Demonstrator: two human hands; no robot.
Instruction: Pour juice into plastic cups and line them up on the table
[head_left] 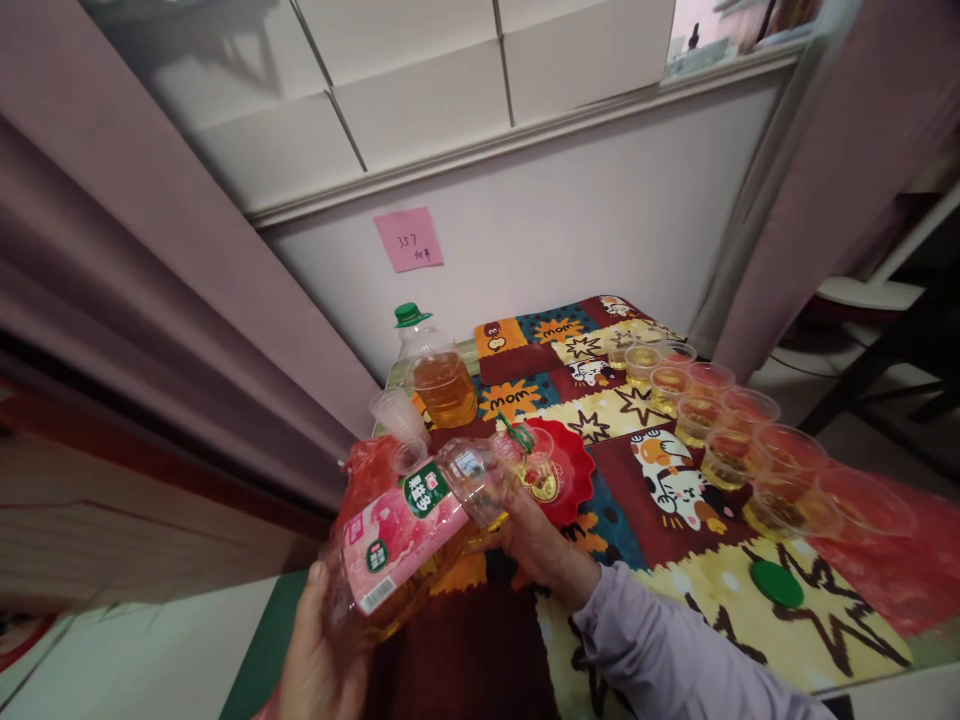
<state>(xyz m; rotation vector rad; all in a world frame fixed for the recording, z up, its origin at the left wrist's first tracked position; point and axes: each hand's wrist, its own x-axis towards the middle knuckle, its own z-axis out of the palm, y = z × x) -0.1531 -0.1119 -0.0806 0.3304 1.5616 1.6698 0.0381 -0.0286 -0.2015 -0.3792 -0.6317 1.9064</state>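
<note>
From here I am seeing the left hand (322, 650) holding the bottle (409, 535) at its base, and the right hand (536, 535) is gripping it near the neck; the bottle is leaning above the mat (487, 645), its top pointing toward the red plate (574, 475)

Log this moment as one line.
bottle: tilted, mouth toward red dish; left grip: base end; right grip: neck end; green cap: loose on mat; cups: right side, amber liquid

Looks forward and down from the head, close above and behind left hand (324, 650) and right hand (541, 540) on the bottle (405, 535); faces the wall (570, 215) beyond that grip.
</note>
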